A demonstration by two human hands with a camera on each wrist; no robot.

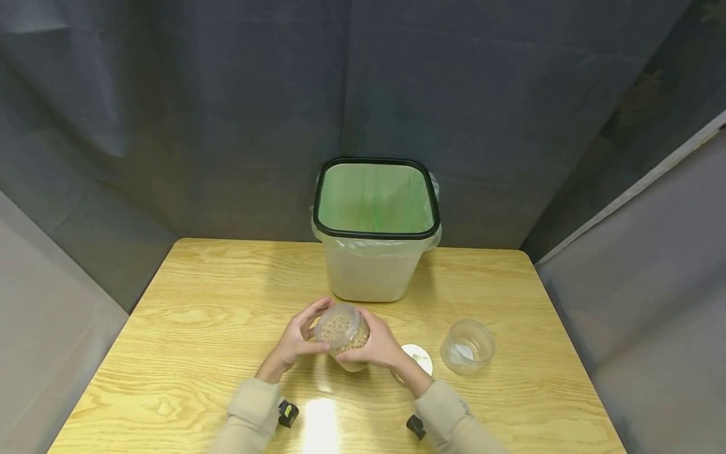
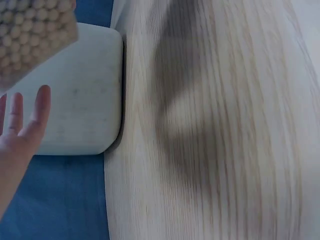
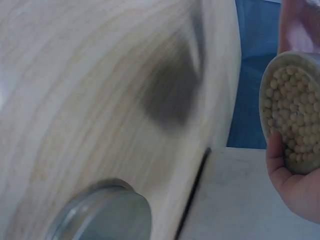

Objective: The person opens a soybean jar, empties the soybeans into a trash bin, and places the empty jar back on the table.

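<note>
A clear plastic jar of small round beige beans (image 1: 337, 328) is held tilted just in front of the bin. My right hand (image 1: 375, 343) grips its right side, the thumb (image 3: 276, 155) lying along the round end in the right wrist view. On the opposite side, my left hand (image 1: 297, 337) is spread around the jar, thumb and fingertips right at its rim. Its fingers (image 2: 37, 112) show straight and parted in the left wrist view, with the jar's bean-filled side (image 2: 35, 35) above them.
A pale bin (image 1: 368, 271) with a black rim and green liner stands at the table's back. To the right is an open clear round container (image 1: 467, 347). A white disc (image 1: 418, 357) lies partly behind my right forearm. Dark curtain (image 1: 255, 126) hangs behind the wooden table (image 1: 198, 334).
</note>
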